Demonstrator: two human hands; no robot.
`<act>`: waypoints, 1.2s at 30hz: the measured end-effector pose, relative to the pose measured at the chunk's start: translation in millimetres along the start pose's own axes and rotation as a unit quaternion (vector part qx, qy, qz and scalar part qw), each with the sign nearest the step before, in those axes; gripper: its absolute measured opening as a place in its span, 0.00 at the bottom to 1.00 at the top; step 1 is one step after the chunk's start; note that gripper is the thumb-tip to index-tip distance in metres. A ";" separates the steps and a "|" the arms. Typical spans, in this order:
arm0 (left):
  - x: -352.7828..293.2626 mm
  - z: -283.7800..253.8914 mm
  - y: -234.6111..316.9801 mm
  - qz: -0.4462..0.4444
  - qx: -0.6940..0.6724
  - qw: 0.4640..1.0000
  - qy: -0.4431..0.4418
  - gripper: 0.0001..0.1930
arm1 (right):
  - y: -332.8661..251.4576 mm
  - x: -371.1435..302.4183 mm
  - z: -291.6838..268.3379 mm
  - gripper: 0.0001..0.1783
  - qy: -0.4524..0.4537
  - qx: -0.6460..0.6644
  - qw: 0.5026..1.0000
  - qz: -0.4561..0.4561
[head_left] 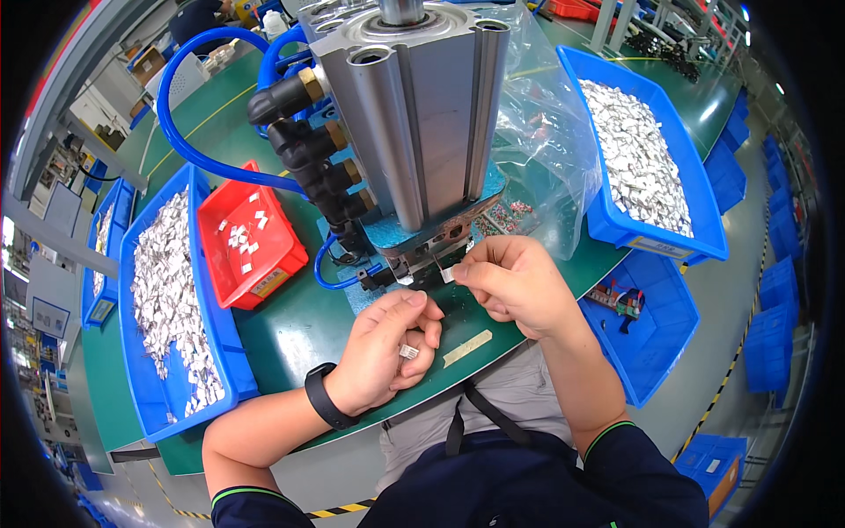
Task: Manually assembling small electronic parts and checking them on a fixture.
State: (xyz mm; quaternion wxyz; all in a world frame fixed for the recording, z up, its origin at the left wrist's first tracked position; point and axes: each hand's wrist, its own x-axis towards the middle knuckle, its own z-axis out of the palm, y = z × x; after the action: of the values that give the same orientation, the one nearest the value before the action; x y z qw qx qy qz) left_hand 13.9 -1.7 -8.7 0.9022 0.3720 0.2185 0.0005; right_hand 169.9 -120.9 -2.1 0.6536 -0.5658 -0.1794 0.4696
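Note:
My left hand, with a dark band at its wrist, is curled closed around a small white plastic connector that shows between the fingers. My right hand pinches another small white connector between thumb and fingertips, right at the front of the press tooling. Fingers partly cover that piece. Above both hands rises the silver pneumatic cylinder of the press, over a blue metal plate. A strip of pale tape lies on the green table just below the hands.
Blue bins of white connectors stand at the left and right. A red tray holds a few more. Blue air hoses loop left of the press. Clear plastic bag lies behind; an open blue bin sits below the table's right edge.

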 end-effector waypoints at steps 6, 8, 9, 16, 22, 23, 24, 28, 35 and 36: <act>0.2 0.2 0.6 -0.001 0.000 1.000 -0.002 0.13 | -0.4 0.3 0.4 0.10 0.003 0.008 1.000 -0.001; 0.2 0.2 0.6 -0.002 0.003 1.000 0.000 0.13 | -1.0 -0.3 0.4 0.10 0.002 0.008 1.000 -0.003; 0.3 -0.2 0.4 -0.001 0.003 1.000 -0.001 0.13 | -1.0 -0.6 0.4 0.10 0.001 0.008 1.000 -0.005; 0.8 0.7 -0.9 0.005 0.029 0.999 0.013 0.13 | -0.7 -0.9 0.5 0.09 0.000 0.011 1.000 -0.004; 0.4 -1.1 -0.8 0.002 0.012 1.000 -0.006 0.12 | -0.8 -2.1 1.1 0.09 -0.001 0.017 1.000 -0.004; 0.1 -0.6 -0.9 0.002 0.012 1.000 -0.006 0.12 | -0.4 -2.3 1.5 0.09 0.000 0.025 1.000 -0.005; -0.4 -0.2 -0.8 0.003 0.014 1.000 -0.002 0.12 | -0.1 -2.2 2.1 0.09 0.001 0.033 0.999 -0.006; -1.5 0.0 -1.9 0.013 0.019 1.000 -0.001 0.10 | 3.2 -11.5 2.6 0.09 -0.015 -0.002 1.000 -0.008; 0.5 0.8 -5.2 0.034 0.047 0.998 0.012 0.08 | 19.2 -17.1 0.6 0.09 -0.071 -0.023 0.997 -0.010; 0.6 0.8 -5.3 0.037 0.048 0.998 0.015 0.07 | 19.5 -17.0 1.1 0.09 -0.070 -0.021 0.997 -0.005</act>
State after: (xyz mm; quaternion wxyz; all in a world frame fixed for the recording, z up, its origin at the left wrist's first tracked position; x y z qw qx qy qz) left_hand 13.9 -6.0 -12.0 0.8794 0.4223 0.2178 0.0288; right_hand 152.7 -135.7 -14.5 0.6297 -0.5443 -0.2375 0.5008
